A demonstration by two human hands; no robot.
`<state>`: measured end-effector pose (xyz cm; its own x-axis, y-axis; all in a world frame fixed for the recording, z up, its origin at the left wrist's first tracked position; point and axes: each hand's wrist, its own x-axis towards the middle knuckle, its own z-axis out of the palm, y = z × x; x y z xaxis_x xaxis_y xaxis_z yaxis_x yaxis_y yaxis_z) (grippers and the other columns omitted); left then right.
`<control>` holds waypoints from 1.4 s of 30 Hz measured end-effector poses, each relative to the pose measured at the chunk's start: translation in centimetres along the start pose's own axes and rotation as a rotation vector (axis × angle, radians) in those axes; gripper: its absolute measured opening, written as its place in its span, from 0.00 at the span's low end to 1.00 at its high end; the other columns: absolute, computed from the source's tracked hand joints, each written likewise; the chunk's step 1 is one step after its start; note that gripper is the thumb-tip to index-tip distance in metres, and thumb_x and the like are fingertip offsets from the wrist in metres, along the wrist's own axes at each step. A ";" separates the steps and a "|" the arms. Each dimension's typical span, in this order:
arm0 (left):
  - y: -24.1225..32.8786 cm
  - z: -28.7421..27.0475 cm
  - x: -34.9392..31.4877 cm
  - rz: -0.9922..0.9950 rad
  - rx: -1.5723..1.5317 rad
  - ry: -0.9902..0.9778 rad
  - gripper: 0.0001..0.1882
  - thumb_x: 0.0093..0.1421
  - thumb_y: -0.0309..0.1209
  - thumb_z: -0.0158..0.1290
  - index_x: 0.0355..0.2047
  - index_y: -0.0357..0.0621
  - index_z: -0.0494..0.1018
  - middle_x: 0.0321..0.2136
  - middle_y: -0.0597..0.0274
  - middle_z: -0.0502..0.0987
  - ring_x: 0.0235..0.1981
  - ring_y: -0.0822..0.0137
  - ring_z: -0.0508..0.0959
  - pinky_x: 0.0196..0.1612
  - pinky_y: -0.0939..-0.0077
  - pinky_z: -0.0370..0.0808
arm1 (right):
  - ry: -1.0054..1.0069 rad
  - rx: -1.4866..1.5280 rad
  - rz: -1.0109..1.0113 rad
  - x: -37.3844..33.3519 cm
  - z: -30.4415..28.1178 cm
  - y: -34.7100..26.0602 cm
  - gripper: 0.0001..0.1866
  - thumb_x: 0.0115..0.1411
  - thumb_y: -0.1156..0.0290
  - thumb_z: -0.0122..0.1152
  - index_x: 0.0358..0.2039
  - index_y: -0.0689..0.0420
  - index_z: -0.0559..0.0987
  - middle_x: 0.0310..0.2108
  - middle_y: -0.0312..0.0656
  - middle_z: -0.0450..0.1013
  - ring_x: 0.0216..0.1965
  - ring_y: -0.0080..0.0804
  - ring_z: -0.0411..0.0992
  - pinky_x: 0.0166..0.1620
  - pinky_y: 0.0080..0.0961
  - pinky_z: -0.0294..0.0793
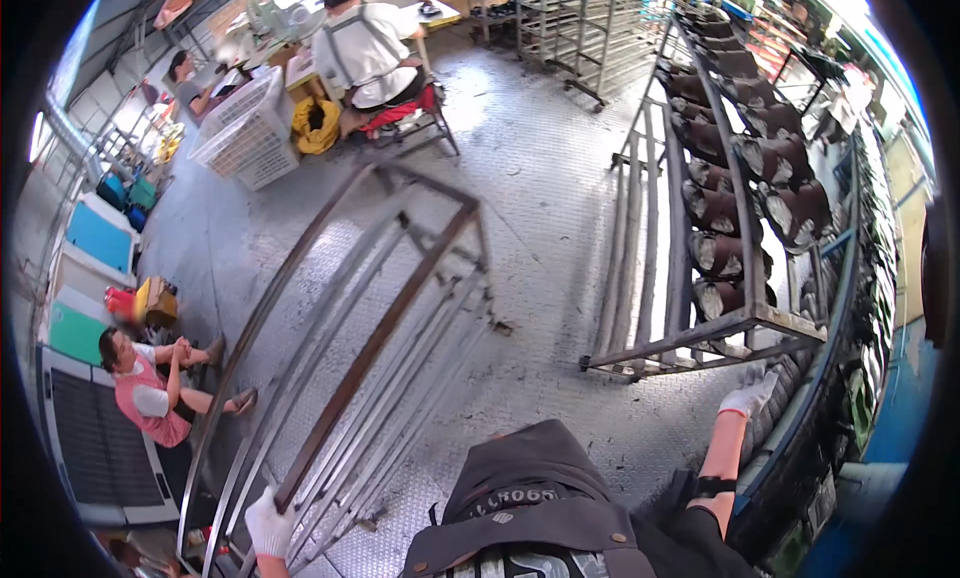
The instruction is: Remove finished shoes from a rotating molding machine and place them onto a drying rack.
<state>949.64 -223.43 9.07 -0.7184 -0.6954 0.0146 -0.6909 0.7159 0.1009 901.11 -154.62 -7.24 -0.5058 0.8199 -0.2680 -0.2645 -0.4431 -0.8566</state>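
Note:
My left hand (270,523), in a white glove, is closed around a rail of a bare metal rack (365,363) with long parallel bars, at lower left. No goods show on that rack. My right hand (750,390), also gloved in white, is stretched out to the right with its fingers apart. It is nearest to a row of dark grey pieces (778,403) beside a long machine line; whether it touches them I cannot tell. Just beyond it stands a second wheeled rack (755,321), loaded with several dark brown, shoe-like pieces (795,213) with pale patches.
Patterned metal flooring (540,248) lies between the racks. On the left, a person in pink (155,403) sits low with legs out. Farther back, a person in white (365,58) sits on a chair beside a white crate (250,128) and yellow bag (316,126). Wheeled racks (590,38) stand behind.

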 end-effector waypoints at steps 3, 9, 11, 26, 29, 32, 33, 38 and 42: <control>0.1 0.1 -1.2 -0.100 -0.102 0.038 0.14 0.49 0.27 0.60 0.38 0.41 0.76 0.27 0.44 0.78 0.32 0.44 0.80 0.36 0.54 0.75 | 0.053 0.003 -0.023 3.1 0.8 -2.5 0.30 0.68 0.45 0.49 0.65 0.44 0.67 0.53 0.35 0.72 0.52 0.31 0.71 0.58 0.39 0.65; 12.1 -5.4 1.4 -0.117 0.547 -0.144 0.27 0.61 0.53 0.54 0.56 0.53 0.72 0.45 0.46 0.81 0.42 0.50 0.82 0.44 0.55 0.77 | -0.070 0.206 -0.027 5.4 4.2 -5.0 0.33 0.69 0.46 0.45 0.71 0.44 0.60 0.69 0.43 0.57 0.70 0.37 0.55 0.70 0.43 0.53; 20.5 -4.6 4.3 0.208 0.154 0.345 0.23 0.56 0.26 0.59 0.53 0.38 0.73 0.34 0.52 0.80 0.39 0.51 0.79 0.47 0.59 0.72 | -0.109 0.267 -0.030 5.6 4.4 -5.8 0.33 0.70 0.46 0.44 0.71 0.44 0.59 0.72 0.44 0.54 0.72 0.37 0.51 0.72 0.43 0.50; 85.0 12.8 28.4 0.310 -1.848 -1.178 0.16 0.70 0.39 0.49 0.53 0.45 0.72 0.42 0.58 0.80 0.37 0.63 0.81 0.40 0.66 0.80 | -0.042 -0.210 -0.345 2.3 7.0 -11.1 0.33 0.64 0.62 0.60 0.66 0.62 0.64 0.65 0.50 0.61 0.63 0.36 0.61 0.68 0.31 0.55; 93.1 12.5 31.4 0.240 -1.953 -1.372 0.17 0.69 0.43 0.49 0.49 0.46 0.75 0.42 0.58 0.82 0.41 0.61 0.82 0.45 0.62 0.80 | -0.042 -0.089 -0.246 -0.2 8.1 -11.7 0.35 0.62 0.65 0.60 0.67 0.61 0.61 0.65 0.48 0.60 0.64 0.38 0.60 0.68 0.33 0.54; 97.5 11.1 33.2 0.241 -1.870 -1.715 0.20 0.69 0.46 0.49 0.50 0.46 0.76 0.43 0.58 0.82 0.43 0.59 0.81 0.49 0.59 0.78 | -0.009 -0.234 -0.303 -0.6 8.9 -11.6 0.38 0.55 0.70 0.63 0.67 0.57 0.61 0.60 0.46 0.64 0.58 0.41 0.65 0.64 0.35 0.60; 98.4 10.5 33.5 0.251 -1.935 -1.634 0.19 0.69 0.46 0.48 0.48 0.46 0.77 0.42 0.60 0.82 0.42 0.60 0.81 0.49 0.60 0.77 | 0.014 -0.188 -0.309 -0.2 8.9 -11.4 0.39 0.54 0.71 0.64 0.67 0.57 0.62 0.59 0.46 0.65 0.57 0.41 0.66 0.62 0.35 0.62; 99.2 8.2 34.1 0.371 -1.804 -1.548 0.16 0.67 0.38 0.51 0.49 0.42 0.77 0.40 0.60 0.82 0.39 0.63 0.81 0.46 0.67 0.79 | 0.073 -0.162 -0.268 3.1 7.4 -10.2 0.42 0.46 0.74 0.60 0.66 0.57 0.63 0.56 0.47 0.66 0.51 0.39 0.68 0.56 0.33 0.68; 98.4 7.6 33.9 0.397 -1.741 -1.403 0.16 0.67 0.37 0.52 0.49 0.39 0.75 0.42 0.59 0.79 0.40 0.66 0.79 0.44 0.69 0.79 | 0.171 -0.184 -0.227 3.0 6.7 -10.4 0.42 0.45 0.73 0.55 0.66 0.51 0.64 0.52 0.43 0.71 0.45 0.38 0.74 0.49 0.33 0.75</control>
<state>856.67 -176.11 11.90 -0.8821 0.4451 -0.1539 -0.3904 -0.5083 0.7676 896.85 -150.03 3.79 -0.3018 0.9461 -0.1178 -0.1943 -0.1820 -0.9639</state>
